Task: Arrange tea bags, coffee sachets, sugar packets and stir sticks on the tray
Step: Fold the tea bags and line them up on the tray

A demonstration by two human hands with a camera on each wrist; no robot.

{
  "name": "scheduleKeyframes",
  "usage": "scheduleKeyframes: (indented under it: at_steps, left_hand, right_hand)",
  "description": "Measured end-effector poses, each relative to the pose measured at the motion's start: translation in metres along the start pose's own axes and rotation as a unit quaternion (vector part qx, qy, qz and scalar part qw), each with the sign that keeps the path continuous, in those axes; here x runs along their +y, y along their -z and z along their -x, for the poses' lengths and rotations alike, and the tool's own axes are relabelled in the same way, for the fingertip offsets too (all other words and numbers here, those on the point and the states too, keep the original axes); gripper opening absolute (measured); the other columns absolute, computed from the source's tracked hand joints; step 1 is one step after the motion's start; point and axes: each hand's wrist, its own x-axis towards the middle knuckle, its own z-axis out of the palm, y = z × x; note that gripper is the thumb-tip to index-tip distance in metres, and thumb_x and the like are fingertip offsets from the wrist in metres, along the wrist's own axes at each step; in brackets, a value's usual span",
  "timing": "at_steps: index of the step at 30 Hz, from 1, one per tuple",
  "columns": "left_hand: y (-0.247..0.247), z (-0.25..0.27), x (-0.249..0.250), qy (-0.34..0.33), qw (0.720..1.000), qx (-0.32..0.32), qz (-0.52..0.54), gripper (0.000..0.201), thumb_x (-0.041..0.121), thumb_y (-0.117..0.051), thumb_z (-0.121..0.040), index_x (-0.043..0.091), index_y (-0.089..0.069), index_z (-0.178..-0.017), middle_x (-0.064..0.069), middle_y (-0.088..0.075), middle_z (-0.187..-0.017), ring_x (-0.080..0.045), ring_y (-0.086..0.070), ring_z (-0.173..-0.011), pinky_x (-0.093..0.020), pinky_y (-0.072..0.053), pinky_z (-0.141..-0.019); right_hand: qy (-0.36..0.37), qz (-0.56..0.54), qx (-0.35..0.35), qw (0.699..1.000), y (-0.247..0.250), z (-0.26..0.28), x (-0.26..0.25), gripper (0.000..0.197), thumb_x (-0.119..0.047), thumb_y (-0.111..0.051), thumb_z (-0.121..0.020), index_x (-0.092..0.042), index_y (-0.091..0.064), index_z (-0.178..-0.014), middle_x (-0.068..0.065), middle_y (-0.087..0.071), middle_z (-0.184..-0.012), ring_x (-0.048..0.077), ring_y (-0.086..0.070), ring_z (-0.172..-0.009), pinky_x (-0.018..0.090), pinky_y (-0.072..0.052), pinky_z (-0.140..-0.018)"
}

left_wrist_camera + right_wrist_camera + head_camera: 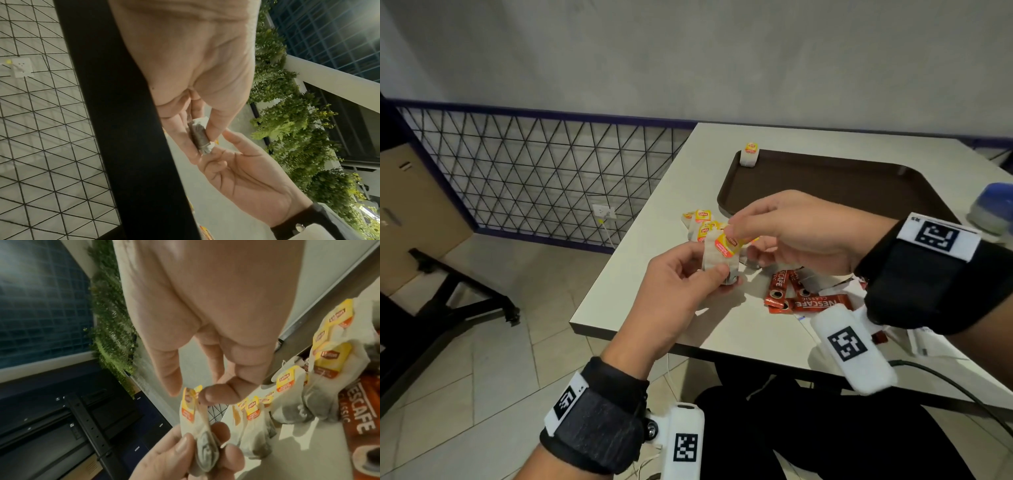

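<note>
A person sits at a white surface point(640, 291). The left hand point(674, 287) grips a tea bag point(720, 262) by its body between thumb and fingers, held above the near left part of the surface. The right hand point(794, 233) pinches the bag's yellow paper tag point(727, 244) from above. Just beyond the hands lies a loose pile of tea bags point(700, 222); to the right, red coffee sachets point(804, 296) lie on the surface. Farther off sits a dark brown tray point(825, 181), with one tea bag point(750, 155) at its far left corner.
</note>
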Motion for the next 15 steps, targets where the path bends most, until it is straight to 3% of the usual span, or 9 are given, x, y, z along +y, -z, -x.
scheduleKeyframes:
  at_steps: [5, 10, 15]
  left_hand:
    - [-0.001, 0.001, -0.001, -0.005, 1.0, -0.02, 0.004, 0.02, -0.001, -0.064, -0.094, 0.001, -0.07, -0.113, -0.016, -0.075, -0.105, -0.03, -0.075, -0.094, -0.033, -0.061, -0.084]
    - [-0.001, 0.002, -0.003, -0.021, 0.999, -0.024, -0.018, 0.025, 0.0, -0.061, -0.096, 0.005, -0.068, -0.12, -0.015, -0.074, -0.11, -0.031, -0.074, -0.096, -0.034, -0.061, -0.084]
    - [-0.001, 0.0, -0.005, -0.045, 0.999, 0.021, -0.004, 0.03, 0.0, -0.059, -0.097, 0.008, -0.064, -0.126, -0.019, -0.074, -0.106, -0.028, -0.074, -0.084, -0.037, -0.061, -0.079]
  right_hand:
    - [0.014, 0.033, -0.038, 0.999, -0.001, -0.003, 0.004, 0.018, -0.007, -0.075, -0.09, 0.003, -0.076, -0.105, 0.009, -0.07, -0.078, 0.011, -0.06, -0.065, 0.022, -0.049, -0.057]
    - [0.052, 0.085, -0.014, 0.995, 0.005, -0.002, 0.004, 0.014, -0.012, -0.08, -0.085, -0.005, -0.078, -0.097, 0.016, -0.075, -0.08, 0.02, -0.066, -0.068, 0.033, -0.056, -0.068]
    - [0.075, 0.129, -0.007, 0.989, 0.011, 0.003, 0.002, 0.018, -0.019, -0.081, -0.083, -0.007, -0.076, -0.095, 0.018, -0.077, -0.088, 0.026, -0.071, -0.074, 0.039, -0.06, -0.075]
